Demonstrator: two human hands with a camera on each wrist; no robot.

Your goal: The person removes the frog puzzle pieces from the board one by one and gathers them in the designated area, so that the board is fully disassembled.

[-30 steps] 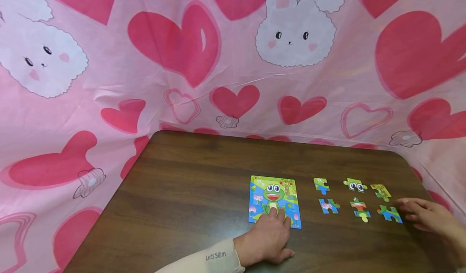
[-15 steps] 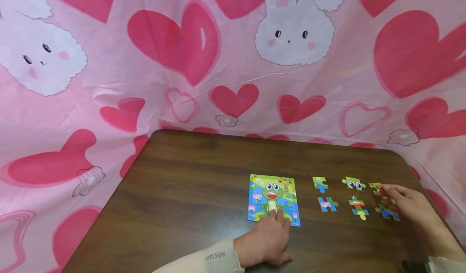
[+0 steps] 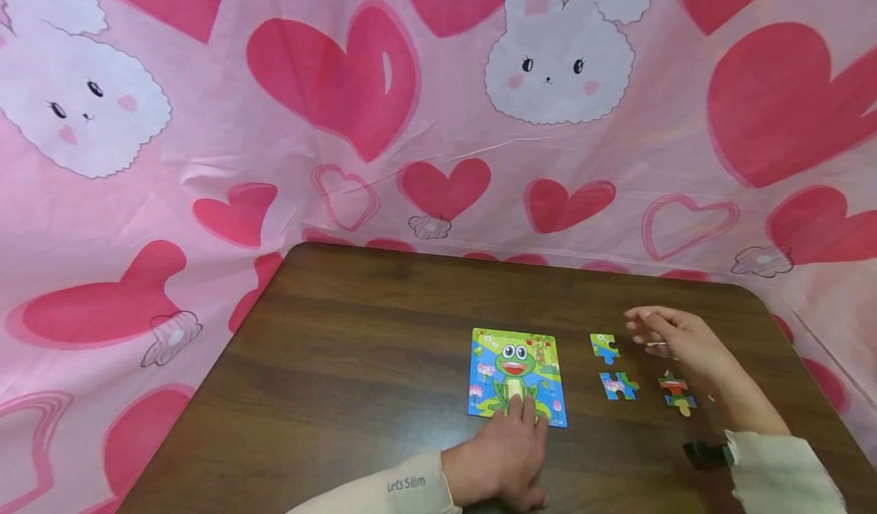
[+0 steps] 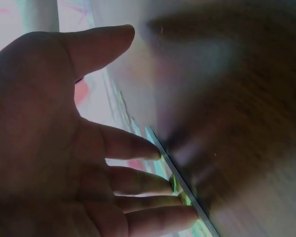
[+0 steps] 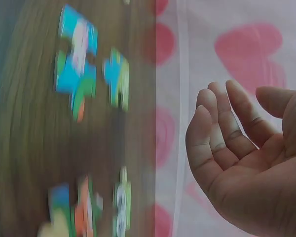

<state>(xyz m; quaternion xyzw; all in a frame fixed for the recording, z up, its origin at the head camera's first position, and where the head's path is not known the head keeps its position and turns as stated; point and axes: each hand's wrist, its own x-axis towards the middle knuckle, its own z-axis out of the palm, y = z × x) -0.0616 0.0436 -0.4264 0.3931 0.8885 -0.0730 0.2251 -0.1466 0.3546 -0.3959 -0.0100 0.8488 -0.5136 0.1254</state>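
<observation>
My left hand rests its fingertips on the lower edge of a square frog picture board; in the left wrist view its fingers are extended against the board's edge. Over the puzzle pieces hovers my right hand, its fingers loosely bent and holding nothing in the right wrist view. Beneath it, the frog-eyes piece is mostly hidden in the head view. Left of that hand lie a flower-corner piece and a lotus piece. A frog-mouth piece lies nearer me. My right forearm covers the two right-hand pieces.
The brown wooden table carries everything. A pink cloth printed with hearts and rabbits hangs behind and to the left of it. A dark strap or device sits by my right sleeve.
My right hand has travelled from the far-right pieces leftward and away from me, to above the frog-eyes piece. My left hand stays on the frog board.
</observation>
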